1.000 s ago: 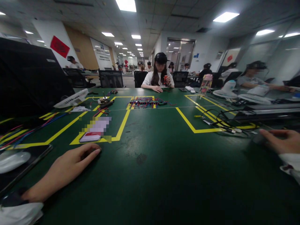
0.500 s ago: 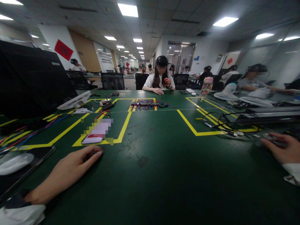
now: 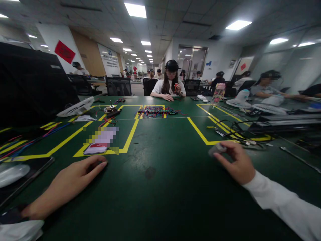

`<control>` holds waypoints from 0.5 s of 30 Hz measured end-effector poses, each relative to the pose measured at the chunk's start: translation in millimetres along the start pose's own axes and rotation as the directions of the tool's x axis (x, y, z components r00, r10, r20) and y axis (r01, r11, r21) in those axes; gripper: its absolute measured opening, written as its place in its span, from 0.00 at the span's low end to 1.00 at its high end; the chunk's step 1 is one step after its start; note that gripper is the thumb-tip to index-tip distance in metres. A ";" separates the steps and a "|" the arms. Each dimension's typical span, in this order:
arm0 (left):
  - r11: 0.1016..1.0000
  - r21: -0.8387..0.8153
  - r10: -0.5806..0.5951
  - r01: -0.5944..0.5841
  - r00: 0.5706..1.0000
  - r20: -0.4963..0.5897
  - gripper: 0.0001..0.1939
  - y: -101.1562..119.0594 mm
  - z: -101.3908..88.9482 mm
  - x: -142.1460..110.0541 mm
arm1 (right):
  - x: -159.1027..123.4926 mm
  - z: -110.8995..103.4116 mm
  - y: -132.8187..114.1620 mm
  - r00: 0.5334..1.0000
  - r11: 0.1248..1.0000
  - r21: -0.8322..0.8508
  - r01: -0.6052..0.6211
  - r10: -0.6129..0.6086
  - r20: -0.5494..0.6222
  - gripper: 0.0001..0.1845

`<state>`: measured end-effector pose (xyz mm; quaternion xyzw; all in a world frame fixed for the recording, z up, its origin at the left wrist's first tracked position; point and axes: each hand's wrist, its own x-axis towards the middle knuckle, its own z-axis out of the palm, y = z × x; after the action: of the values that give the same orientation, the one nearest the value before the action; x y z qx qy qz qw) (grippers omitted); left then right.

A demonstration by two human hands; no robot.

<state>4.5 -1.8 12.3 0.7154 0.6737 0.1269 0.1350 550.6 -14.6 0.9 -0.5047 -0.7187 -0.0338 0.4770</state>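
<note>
My left hand (image 3: 76,175) rests on the green table (image 3: 155,204) at the left, its fingers curled in and the thumb close to the index finger; nothing shows in it. Just beyond its fingertips lies a phone (image 3: 95,149) with a red and white screen, partly pixelated. At the right, my right hand (image 3: 238,162) pinches a small grey round object (image 3: 216,149) between thumb and fingers, over the table near a yellow tape corner. Motion blur hides what kind of object it is.
A white mouse (image 3: 13,175) sits on a dark pad at left. Tangled wires with small circuit boards (image 3: 156,111) lie mid-table. Black cables (image 3: 238,129) and metal profiles (image 3: 281,124) are at right, a bottle (image 3: 218,93) behind. A person (image 3: 172,83) sits opposite.
My right hand has moved left from the table's right side, carrying the grey object; more of the white sleeve shows. My left hand stays in place. The view has shifted slightly.
</note>
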 end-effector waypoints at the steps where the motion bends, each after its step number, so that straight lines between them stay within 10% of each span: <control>1: 1.000 0.000 -0.003 0.003 1.000 -0.001 0.28 0.4 -0.4 -0.3 | 0.4 21.1 -24.2 0.994 0.995 0.066 0.075 -0.080 0.073 0.23; 7: 1.000 -0.022 0.003 -0.002 1.000 0.027 0.27 -0.7 -2.5 -2.3 | 4.3 90.5 -117.7 0.898 0.857 0.461 0.233 -0.371 0.237 0.19; 15: 1.000 -0.012 0.005 -0.004 0.999 0.036 0.26 -3.5 -0.7 -1.1 | 19.0 82.4 -130.0 0.927 0.897 0.436 0.073 -0.222 0.302 0.21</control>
<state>0.9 -2.7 11.7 0.7182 0.6688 0.1186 0.1511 397.7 -21.2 26.1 -0.3323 -0.8179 0.1728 0.4368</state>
